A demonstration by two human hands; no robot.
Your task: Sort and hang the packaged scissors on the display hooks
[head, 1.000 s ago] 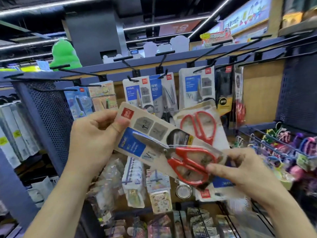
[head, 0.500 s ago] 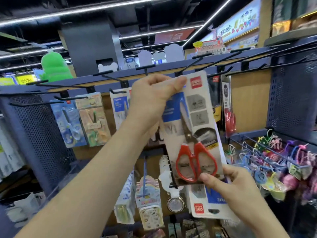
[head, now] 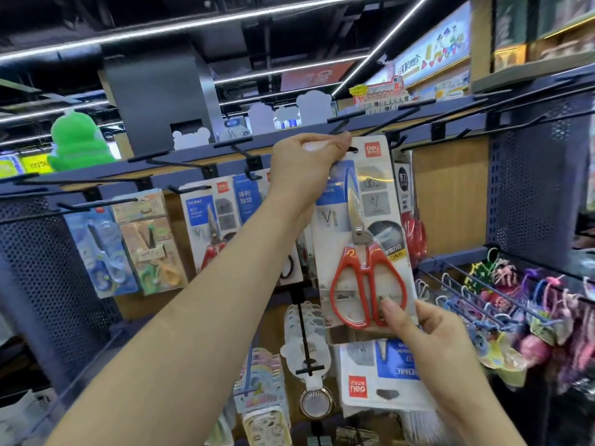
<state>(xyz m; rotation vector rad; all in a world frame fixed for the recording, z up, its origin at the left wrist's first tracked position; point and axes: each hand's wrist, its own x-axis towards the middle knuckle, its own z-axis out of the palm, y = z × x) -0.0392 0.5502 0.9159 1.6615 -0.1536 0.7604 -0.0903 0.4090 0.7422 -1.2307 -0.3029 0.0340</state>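
One scissors pack [head: 363,220], red deli label [head: 373,149]: left hand [head: 306,165] pinches top, right hand [head: 428,336] pinches bottom.

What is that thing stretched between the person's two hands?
In the head view, a pack of red-handled scissors: the left hand pinches its top edge, and the right hand holds its bottom edge, thumb on the front.

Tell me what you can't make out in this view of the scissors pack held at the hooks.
Head view:
- Whether the scissors pack is on a hook yet: the left hand covers the hook's end.
- Second pack below: its scissors hidden by the right hand and the scissors pack.
- Hanging packs behind the left forearm: mostly covered.
- Card small print: blurred.
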